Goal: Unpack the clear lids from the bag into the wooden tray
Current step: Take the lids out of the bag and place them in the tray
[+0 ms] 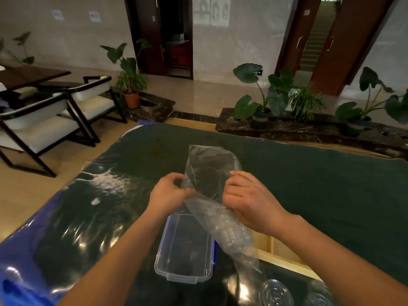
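Seen from the head camera, the left hand (170, 192) and right hand (249, 199) grip either side of a clear plastic bag (209, 171) above the green-covered table (309, 173). Its lower end, seemingly still holding stacked lids, hangs over a clear container (185, 246). Two clear lids (276, 292) lie just beside the wooden tray (284, 259) rim.

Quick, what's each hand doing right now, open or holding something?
Left hand: closed, gripping the clear bag.
Right hand: closed, gripping the same bag.

Wall notices (95, 16) and a plant tag (257, 73) are blurred beyond reading.
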The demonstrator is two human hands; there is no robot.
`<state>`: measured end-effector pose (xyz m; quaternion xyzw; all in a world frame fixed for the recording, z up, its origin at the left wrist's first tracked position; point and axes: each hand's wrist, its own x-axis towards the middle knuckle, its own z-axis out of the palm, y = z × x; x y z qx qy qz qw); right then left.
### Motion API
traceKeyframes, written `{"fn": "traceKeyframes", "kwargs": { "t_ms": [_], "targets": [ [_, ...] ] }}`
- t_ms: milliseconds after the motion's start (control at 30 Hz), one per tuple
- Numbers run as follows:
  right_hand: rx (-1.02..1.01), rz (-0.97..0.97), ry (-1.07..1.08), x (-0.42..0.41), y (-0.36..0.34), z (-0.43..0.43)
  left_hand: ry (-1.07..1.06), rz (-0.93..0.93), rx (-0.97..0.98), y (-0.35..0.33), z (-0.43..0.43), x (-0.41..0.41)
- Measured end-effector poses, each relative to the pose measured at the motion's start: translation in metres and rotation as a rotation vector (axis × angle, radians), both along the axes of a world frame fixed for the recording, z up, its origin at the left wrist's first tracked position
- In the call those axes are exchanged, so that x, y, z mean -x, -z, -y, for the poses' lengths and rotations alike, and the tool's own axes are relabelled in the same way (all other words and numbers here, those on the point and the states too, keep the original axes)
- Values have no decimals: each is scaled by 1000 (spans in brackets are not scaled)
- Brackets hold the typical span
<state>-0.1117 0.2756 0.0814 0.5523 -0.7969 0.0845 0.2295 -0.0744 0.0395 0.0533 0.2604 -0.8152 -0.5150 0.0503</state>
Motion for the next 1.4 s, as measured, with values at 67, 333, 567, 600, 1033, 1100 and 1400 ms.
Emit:
{"fn": "traceKeyframes", "kwargs": {
  "t_ms": [67,333,567,600,1033,1100,1400],
  "targets": [
    [-88,-21,80,2,-1,-10,-81,-90,-99,6,-4,3],
    [-363,176,411,5,-22,-19,-43,-451,-334,29,-18,-28],
    [-206,171,398,9,-42,-12,-250,-209,-623,101,-21,-51],
    [-199,185,406,9,-46,-11,-233,-111,-671,109,-28,-48],
    [91,-21,160,-18,-82,-18,386,97,-1659,104,-75,-9],
    [72,-17,122,-24,-78,-23,375,20,-1668,95,-79,-5],
    [-102,42,-26,-50,-62,-40,147,-139,-1410,105,-61,6]
  ]
}}
